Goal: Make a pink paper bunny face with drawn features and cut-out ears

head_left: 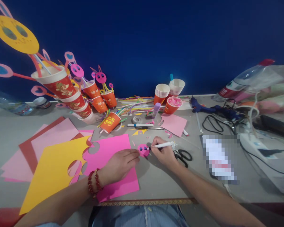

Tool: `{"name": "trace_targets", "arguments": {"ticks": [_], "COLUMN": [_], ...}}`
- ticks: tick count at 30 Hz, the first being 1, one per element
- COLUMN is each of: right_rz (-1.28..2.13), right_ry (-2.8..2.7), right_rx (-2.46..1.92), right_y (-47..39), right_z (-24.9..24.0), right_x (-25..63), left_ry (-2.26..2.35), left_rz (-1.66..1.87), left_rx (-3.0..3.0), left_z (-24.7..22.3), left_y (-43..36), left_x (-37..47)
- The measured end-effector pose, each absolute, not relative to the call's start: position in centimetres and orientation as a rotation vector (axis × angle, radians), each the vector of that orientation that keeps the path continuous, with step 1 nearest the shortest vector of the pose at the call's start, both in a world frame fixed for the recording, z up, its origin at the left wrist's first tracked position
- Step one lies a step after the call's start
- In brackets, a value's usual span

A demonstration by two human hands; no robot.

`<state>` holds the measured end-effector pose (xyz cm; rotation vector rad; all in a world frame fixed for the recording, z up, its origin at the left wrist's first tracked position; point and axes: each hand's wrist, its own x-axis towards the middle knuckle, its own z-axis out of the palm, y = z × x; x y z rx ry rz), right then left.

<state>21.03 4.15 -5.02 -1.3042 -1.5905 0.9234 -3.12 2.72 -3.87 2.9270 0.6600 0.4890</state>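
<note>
A small round pink paper face [143,152] with two dark blue eyes lies on the table in front of me. My right hand [162,154] grips a white marker [162,145], its dark tip touching the face near the right eye. Flat on the pink sheet [113,145], my left hand [120,162] has its fingers stretched out, the fingertips at the disc's left edge. Black-handled scissors [183,156] lie just right of my right hand, their blades partly hidden. Above the disc rest another marker [140,125] and yellow paper scraps [139,132].
Cut yellow paper [49,167] and stacked sheets lie left. Decorated red cups [61,85] with paper figures stand behind them. A tipped cup [110,122], pipe cleaners [132,102] and tape [137,119] are mid-table. Right are a glue gun [201,105], cables, a bottle [243,80] and a pixelated object [219,159].
</note>
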Motion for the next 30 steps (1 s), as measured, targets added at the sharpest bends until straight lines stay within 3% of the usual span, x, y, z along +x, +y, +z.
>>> {"name": "trace_targets", "arguments": {"ticks": [30], "right_rz": [0.935], "right_ry": [-1.554], "right_rx": [-1.267], "right_y": [4.13], "right_z": [-5.1], "right_x": [21.06], "left_ry": [0.667], "left_rz": [0.472], "left_rx": [2.925], "left_z": [-3.98], "left_y": [2.67], "left_x": [-3.13]}}
